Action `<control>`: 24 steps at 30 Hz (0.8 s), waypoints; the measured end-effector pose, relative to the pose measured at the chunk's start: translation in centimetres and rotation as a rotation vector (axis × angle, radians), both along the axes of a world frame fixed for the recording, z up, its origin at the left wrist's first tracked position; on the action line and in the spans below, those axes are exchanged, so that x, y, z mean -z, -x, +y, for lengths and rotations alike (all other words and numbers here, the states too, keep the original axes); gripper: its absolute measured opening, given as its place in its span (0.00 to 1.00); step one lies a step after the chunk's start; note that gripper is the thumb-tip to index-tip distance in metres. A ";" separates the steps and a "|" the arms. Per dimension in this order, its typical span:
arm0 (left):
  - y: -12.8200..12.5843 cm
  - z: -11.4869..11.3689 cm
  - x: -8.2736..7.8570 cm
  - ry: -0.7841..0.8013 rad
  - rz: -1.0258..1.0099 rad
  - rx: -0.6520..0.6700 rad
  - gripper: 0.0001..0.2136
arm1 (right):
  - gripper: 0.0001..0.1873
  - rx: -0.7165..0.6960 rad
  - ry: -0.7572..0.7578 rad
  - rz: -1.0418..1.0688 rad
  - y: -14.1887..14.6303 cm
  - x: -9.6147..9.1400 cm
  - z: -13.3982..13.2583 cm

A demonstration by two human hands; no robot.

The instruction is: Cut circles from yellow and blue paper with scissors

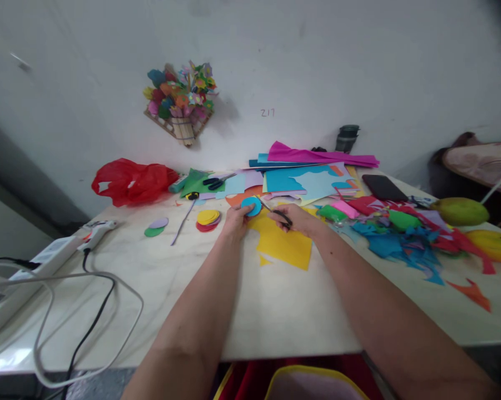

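Observation:
Between the thumb and fingers of my left hand (237, 218) is a blue paper circle (252, 206). My right hand (297, 218) is closed around the dark handles of a pair of scissors (282, 218), whose blades point left toward the circle's edge. Beneath both hands lies a cut sheet of yellow paper (292, 247). Left of my left hand sits a small stack of yellow circles (207, 217) over red ones. Farther left, a lilac circle (159, 223) overlaps a green circle (152, 231).
Colored paper sheets (283, 178) and a second pair of scissors (217, 181) lie at the back. Paper scraps (404, 239), a phone (383, 188) and a yellow-green fruit (462, 211) are on the right. A red plastic bag (133, 180) and a power strip (45, 261) with cables stand left.

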State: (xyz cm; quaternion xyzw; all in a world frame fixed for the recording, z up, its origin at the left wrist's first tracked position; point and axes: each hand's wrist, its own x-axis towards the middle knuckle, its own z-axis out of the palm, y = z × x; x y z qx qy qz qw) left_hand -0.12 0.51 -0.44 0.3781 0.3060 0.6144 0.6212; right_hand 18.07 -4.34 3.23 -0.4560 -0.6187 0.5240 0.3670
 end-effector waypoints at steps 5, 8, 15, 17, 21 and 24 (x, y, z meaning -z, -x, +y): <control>0.0 0.0 0.1 0.000 -0.005 -0.006 0.11 | 0.16 -0.007 -0.024 -0.024 0.0 0.0 0.0; 0.0 0.0 0.0 -0.002 0.005 -0.005 0.10 | 0.17 -0.011 -0.038 -0.024 -0.1 0.1 0.1; 0.1 -0.2 -0.1 -0.011 0.023 0.007 0.09 | 0.17 -0.023 -0.044 -0.040 -0.3 0.2 0.3; 0.0 -0.2 -0.2 -0.010 0.019 0.006 0.09 | 0.16 -0.014 -0.036 -0.046 -0.3 0.1 0.3; 0.0 -0.3 -0.3 0.013 0.016 -0.004 0.08 | 0.14 0.008 -0.022 -0.059 -0.3 -0.2 0.1; 0.0 -0.3 -0.4 0.029 0.013 -0.004 0.07 | 0.14 0.015 -0.009 -0.058 -0.2 -0.3 0.1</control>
